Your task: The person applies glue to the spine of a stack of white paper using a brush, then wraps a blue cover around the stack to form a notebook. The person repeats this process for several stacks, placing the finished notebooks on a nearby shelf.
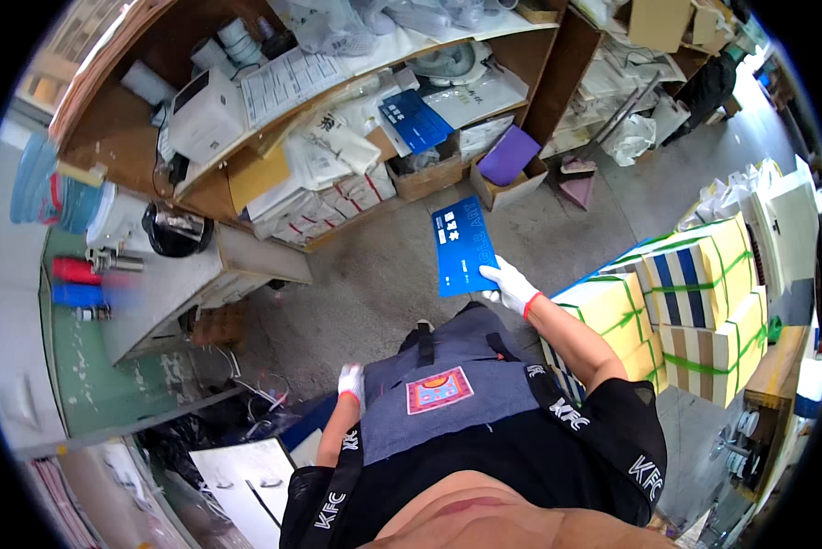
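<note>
My right hand (510,285), in a white glove with a red cuff, grips a flat blue booklet (461,247) by its lower right corner. White print marks its cover, and it is held out in front of me above the floor. Low beside my grey apron (466,384) hangs my left hand (351,382), also in a white glove. It is small and partly turned away, so its fingers cannot be made out. On the shelf ahead lies a similar blue booklet (416,121).
Ahead, a wooden shelf unit (338,229) holds papers and a white printer (208,114). A purple item (509,156) stands in a cardboard box on the floor. Strapped yellow-edged stacks (704,274) rise at my right. A side table (164,293) is at left.
</note>
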The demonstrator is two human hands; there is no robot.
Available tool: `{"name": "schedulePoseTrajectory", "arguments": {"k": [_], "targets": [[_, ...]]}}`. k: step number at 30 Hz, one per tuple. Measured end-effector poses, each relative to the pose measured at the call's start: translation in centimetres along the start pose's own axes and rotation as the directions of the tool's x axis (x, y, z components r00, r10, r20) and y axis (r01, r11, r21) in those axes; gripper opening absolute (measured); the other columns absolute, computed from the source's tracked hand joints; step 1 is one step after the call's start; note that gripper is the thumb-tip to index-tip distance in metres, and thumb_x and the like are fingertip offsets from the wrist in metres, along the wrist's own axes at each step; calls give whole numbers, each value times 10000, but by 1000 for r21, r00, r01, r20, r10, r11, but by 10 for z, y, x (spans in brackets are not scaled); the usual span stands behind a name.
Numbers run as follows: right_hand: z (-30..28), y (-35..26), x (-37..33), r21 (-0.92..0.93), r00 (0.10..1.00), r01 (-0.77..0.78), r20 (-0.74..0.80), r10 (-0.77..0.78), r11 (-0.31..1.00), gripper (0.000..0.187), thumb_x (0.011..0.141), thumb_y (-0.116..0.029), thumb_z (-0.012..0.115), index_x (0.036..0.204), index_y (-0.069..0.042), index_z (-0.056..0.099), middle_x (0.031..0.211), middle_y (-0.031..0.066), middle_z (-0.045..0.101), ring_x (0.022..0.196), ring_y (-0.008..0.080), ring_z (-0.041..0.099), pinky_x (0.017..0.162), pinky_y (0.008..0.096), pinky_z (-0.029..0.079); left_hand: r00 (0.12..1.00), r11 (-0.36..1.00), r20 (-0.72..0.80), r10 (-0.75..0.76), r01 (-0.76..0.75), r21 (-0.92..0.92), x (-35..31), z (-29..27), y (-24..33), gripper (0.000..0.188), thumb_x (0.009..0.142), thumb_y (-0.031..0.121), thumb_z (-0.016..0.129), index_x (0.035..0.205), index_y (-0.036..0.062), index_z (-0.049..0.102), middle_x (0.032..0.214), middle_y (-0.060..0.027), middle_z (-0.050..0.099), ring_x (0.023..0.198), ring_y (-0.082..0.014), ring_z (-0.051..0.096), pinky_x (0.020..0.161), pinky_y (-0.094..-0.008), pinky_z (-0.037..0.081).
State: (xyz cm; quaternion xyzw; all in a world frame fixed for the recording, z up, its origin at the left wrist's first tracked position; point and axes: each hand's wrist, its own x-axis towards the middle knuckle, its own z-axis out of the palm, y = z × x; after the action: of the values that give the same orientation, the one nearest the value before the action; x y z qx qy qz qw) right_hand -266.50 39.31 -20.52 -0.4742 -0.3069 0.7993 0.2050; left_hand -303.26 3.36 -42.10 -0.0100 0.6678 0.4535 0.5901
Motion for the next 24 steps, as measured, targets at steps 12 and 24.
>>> {"name": "schedulePoseTrajectory", "arguments": {"k": [12,24], "targets": [[0,-87,159,-116,987,97,141,-80,989,562,977,-297,582,1470,-113,385,837,34,639,538,86,574,439,206,460,925,986,379,5,57,-154,200,345,329,690,944,365,642,1473,59,321,1415,-171,472,1228,-302,506,1041,-479,421],[-50,-211,456,-425,991,124,11,-132,897,615,941,-291,643,1457,-61,398,1251,195,592,848,243,683,651,351,621,933,932,-84,349,-355,-71,446,436,473,402,914,-2,493,1301,102,529,1249,-103,579,1122,-234,578,884,-388,537]]}}
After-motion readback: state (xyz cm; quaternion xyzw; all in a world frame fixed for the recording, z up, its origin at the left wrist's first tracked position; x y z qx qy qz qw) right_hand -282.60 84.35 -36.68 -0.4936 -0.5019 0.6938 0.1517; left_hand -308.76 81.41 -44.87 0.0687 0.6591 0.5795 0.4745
